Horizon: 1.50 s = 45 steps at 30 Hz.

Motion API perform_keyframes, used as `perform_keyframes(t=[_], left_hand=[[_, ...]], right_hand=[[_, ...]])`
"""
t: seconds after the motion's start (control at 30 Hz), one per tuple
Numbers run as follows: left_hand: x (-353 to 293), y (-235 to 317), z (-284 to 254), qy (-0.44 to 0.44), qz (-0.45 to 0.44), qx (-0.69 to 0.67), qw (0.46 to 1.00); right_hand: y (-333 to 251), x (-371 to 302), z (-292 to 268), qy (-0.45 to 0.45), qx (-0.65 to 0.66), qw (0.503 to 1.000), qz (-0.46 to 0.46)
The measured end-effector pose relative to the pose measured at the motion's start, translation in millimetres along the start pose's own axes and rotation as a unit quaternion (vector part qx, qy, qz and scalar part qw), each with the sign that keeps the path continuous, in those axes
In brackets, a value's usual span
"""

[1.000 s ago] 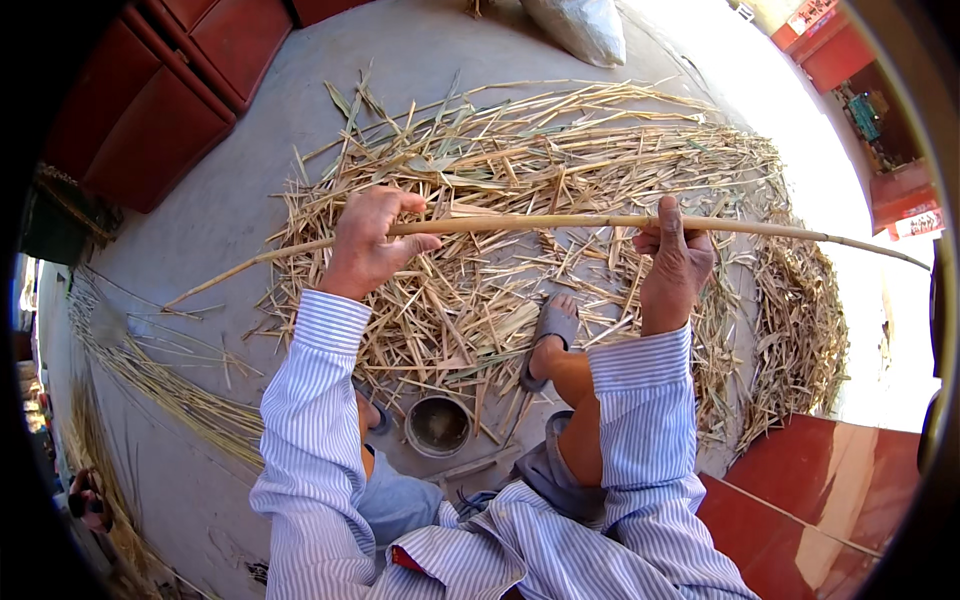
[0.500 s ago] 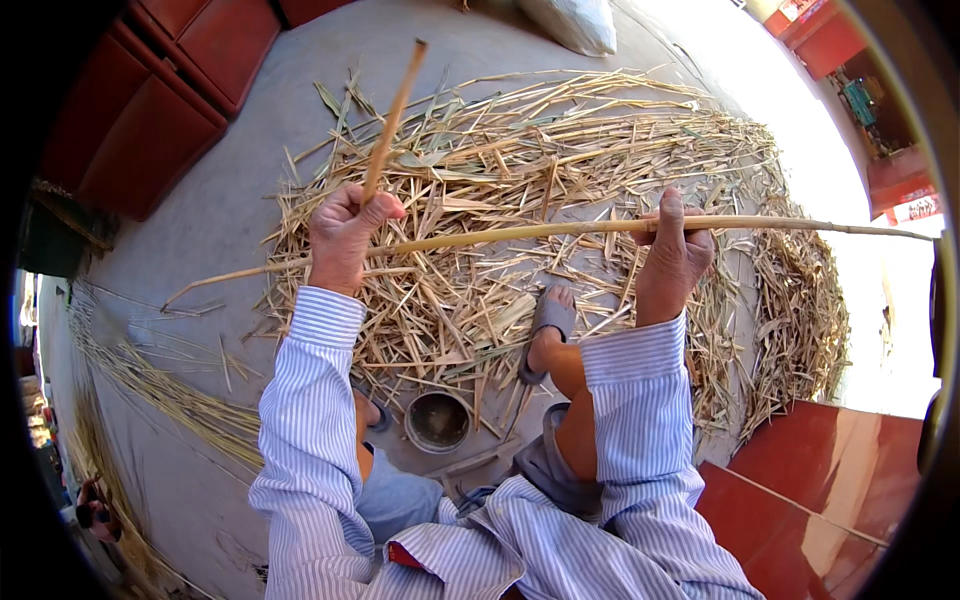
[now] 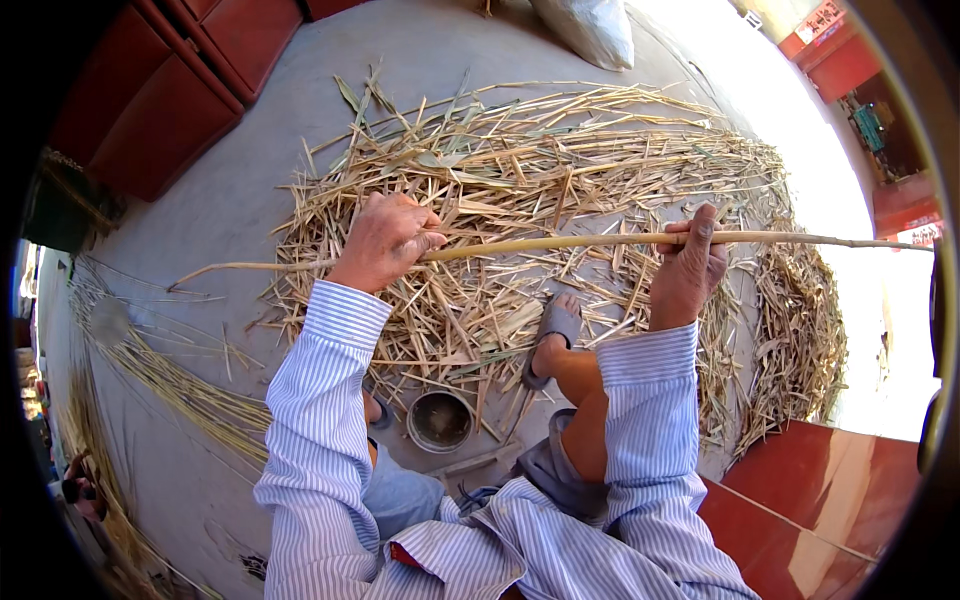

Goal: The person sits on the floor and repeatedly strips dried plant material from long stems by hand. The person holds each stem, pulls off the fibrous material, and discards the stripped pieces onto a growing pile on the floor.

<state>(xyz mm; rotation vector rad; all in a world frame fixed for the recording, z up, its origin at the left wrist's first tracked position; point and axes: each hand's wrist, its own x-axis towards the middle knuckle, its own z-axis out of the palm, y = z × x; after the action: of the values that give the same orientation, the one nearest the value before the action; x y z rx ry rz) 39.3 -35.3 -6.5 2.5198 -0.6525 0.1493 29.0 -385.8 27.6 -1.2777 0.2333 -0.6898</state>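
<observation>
A long, slender dry reed stalk (image 3: pixel 570 242) lies crosswise in front of me, bent at its left end and running far out to the right. My right hand (image 3: pixel 686 272) is closed round it, the thumb pointing up. Farther left, my left hand (image 3: pixel 388 240) has its fingers curled down at the stalk, pinching it near its middle. Beneath both hands spreads a wide litter of peeled husks and broken straw (image 3: pixel 490 195) on the grey floor.
A round metal bowl (image 3: pixel 440 448) stands between my feet, by a grey sandal (image 3: pixel 553 330). At left lies a bundle of thin stalks (image 3: pixel 190 387). Red padded furniture (image 3: pixel 165 135) is far left, a pale sack (image 3: pixel 592 32) at the back, a red surface (image 3: pixel 765 490) lower right.
My left hand has come down and right onto the stalk. The short straw-coloured strip it held upright no longer shows. The right hand keeps its hold.
</observation>
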Motion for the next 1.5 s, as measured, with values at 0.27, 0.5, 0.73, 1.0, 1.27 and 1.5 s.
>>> perform_keyframes(t=[0.27,0.5,0.73,1.0,1.27,1.5], left_hand=[[-2.4,9.7,13.4,-0.074,-0.091,-0.296,0.948],[-9.2,31.0,-12.6,-0.187,-0.183,-0.397,0.88],[-19.9,39.6,-19.2,-0.164,-0.046,-0.23,0.958],[-29.0,14.6,-37.9,0.001,-0.02,0.049,0.999],[-44.3,-41.2,-29.5,0.078,-0.1,0.21,0.969],[-0.7,28.2,-8.3,0.183,0.044,0.106,0.976]], right_hand=[[-5.9,5.0,-3.1,0.059,0.123,0.99,0.025],[-3.1,13.0,-1.0,0.099,0.072,0.992,0.039],[-13.9,9.1,-5.4,0.131,0.087,0.983,0.094],[25.5,37.3,-38.7,-0.023,0.079,0.982,0.169],[35.9,-20.2,42.3,-0.172,0.047,0.952,0.249],[18.4,-66.0,88.0,-0.254,0.053,0.929,0.263]])
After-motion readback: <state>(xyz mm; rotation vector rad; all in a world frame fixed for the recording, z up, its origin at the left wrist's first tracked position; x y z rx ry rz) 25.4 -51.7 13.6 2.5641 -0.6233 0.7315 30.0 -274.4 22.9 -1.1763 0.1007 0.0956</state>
